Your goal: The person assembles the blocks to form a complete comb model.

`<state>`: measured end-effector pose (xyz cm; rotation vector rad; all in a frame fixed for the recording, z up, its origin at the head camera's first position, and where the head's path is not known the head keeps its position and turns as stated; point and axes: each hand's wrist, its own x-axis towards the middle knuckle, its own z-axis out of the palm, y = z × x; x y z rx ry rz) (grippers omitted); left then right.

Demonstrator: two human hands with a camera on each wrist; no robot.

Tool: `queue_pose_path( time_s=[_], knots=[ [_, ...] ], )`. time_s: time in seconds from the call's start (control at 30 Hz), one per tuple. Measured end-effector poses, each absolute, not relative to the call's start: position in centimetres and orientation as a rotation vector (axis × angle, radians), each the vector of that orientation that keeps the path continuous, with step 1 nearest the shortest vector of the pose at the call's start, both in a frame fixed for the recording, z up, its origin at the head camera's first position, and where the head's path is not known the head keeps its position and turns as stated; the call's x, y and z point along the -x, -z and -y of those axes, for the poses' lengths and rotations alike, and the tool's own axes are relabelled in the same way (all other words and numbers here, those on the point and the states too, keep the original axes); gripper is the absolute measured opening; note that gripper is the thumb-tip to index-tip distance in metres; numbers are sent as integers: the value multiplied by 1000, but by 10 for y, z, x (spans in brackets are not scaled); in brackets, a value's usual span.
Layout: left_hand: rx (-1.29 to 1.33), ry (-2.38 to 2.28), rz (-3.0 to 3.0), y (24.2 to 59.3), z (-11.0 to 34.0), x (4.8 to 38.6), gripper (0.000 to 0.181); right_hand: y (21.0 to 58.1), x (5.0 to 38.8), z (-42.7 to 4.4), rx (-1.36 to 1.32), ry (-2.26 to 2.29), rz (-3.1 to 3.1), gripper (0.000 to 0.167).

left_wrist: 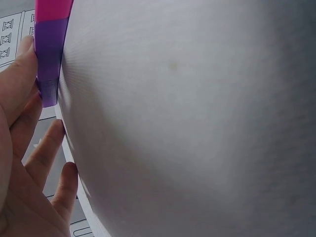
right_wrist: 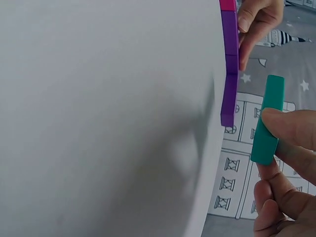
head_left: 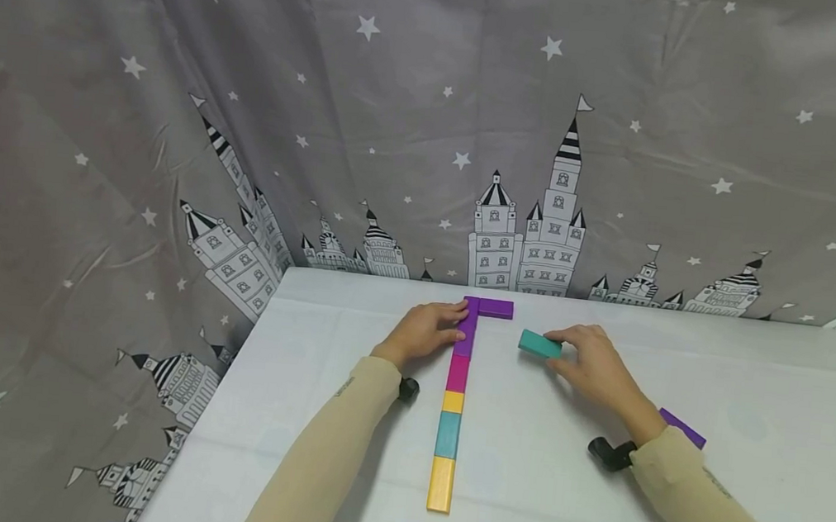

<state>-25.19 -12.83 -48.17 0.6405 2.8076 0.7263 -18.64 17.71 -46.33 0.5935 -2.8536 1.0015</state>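
The left hand [head_left: 422,333] touches the lengthwise purple block [head_left: 468,325] while the right hand [head_left: 591,367] pinches the green block [head_left: 539,344], lower right of frame centre, apparently for placement, the next move likely requiring alignment with the crosswise purple block [head_left: 496,308].

A block row [head_left: 454,402] lies on the table [head_left: 532,487] before the curtain [head_left: 400,127], a second block [head_left: 496,308] right of its far end, a third block [head_left: 687,431] apparently right of the right hand [head_left: 591,363].
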Motion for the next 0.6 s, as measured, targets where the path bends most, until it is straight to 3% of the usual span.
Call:
queue_pose_path(
  time_s=[0.6],
  knots=[
    [-618, -728, -2800, 481, 127, 252, 54, 474, 212, -144, -649, -997, 2861, 38]
  ],
)
